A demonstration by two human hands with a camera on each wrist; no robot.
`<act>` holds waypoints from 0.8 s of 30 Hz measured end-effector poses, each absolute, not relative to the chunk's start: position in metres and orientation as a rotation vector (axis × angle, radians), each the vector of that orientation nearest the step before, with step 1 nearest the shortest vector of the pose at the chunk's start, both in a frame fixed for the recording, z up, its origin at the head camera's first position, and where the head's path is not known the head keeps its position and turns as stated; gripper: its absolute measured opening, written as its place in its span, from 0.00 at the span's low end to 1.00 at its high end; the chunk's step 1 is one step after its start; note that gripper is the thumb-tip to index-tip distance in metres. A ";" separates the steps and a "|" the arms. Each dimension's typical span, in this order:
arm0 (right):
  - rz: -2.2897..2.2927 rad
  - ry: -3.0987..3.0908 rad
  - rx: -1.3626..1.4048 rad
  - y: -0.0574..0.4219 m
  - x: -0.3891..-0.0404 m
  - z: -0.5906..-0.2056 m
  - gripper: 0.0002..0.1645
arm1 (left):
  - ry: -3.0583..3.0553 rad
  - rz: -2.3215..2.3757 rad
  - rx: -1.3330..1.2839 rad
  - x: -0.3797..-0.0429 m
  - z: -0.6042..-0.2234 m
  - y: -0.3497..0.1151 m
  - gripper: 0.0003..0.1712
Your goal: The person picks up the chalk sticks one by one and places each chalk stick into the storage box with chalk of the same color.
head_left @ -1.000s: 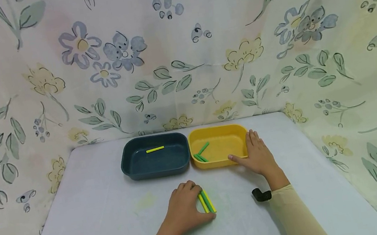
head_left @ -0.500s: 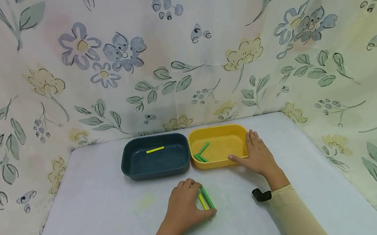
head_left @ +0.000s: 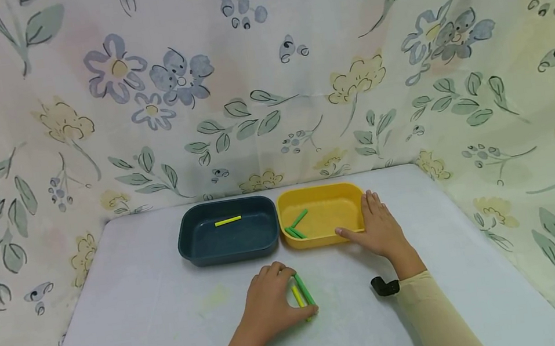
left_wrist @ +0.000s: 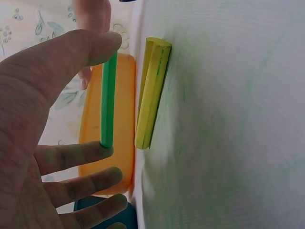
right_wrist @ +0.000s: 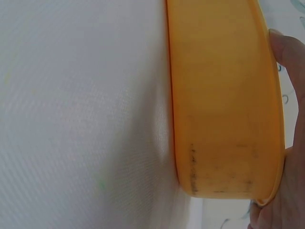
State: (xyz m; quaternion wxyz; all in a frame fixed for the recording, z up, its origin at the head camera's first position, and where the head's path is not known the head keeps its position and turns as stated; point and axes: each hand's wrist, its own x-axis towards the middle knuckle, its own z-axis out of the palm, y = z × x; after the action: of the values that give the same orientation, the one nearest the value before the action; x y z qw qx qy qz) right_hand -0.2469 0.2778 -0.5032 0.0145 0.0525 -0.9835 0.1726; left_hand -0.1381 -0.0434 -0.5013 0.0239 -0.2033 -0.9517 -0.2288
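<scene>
My left hand (head_left: 273,307) pinches a green crayon (left_wrist: 108,102) end to end between the thumb and a fingertip. The other fingers are spread apart. Just beyond the green crayon, two yellow crayons (left_wrist: 153,98) lie side by side on the cloth; the head view shows only parts of them. My right hand (head_left: 382,228) rests at the right end of the yellow tray (head_left: 338,237), its fingers straight along the side and its thumb on the front rim. Several green crayons (head_left: 299,218) lie at the left inside this tray.
A dark blue tray (head_left: 236,257) stands left of the yellow one, holding one yellow crayon (head_left: 228,221). Both trays sit at the back of the white cloth-covered table (head_left: 135,332). Behind them hangs a floral curtain (head_left: 245,84). Faint green and yellow smudges mark the cloth.
The green crayon, which lay between two yellow ones, has been lifted off in my left hand's pinch. The right hand has stayed on the yellow tray.
</scene>
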 end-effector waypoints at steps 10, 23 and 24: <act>0.527 -3.067 0.168 0.278 -0.249 -0.505 0.83 | -2.909 -0.723 -0.622 -0.137 -0.503 -0.044 0.44; 0.527 -3.057 0.166 0.278 -0.249 -0.506 0.83 | -2.904 -0.738 -0.635 -0.138 -0.503 -0.043 0.43; 0.525 -3.056 0.165 0.278 -0.249 -0.506 0.83 | -2.904 -0.733 -0.637 -0.138 -0.503 -0.043 0.43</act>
State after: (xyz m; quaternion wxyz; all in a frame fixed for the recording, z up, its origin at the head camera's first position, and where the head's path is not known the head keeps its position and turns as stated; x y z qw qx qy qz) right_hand -0.2489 0.2781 -0.5056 0.0180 0.0532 -0.9840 0.1692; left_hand -0.1381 -0.0429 -0.5030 0.0396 -0.2080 -0.9476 -0.2392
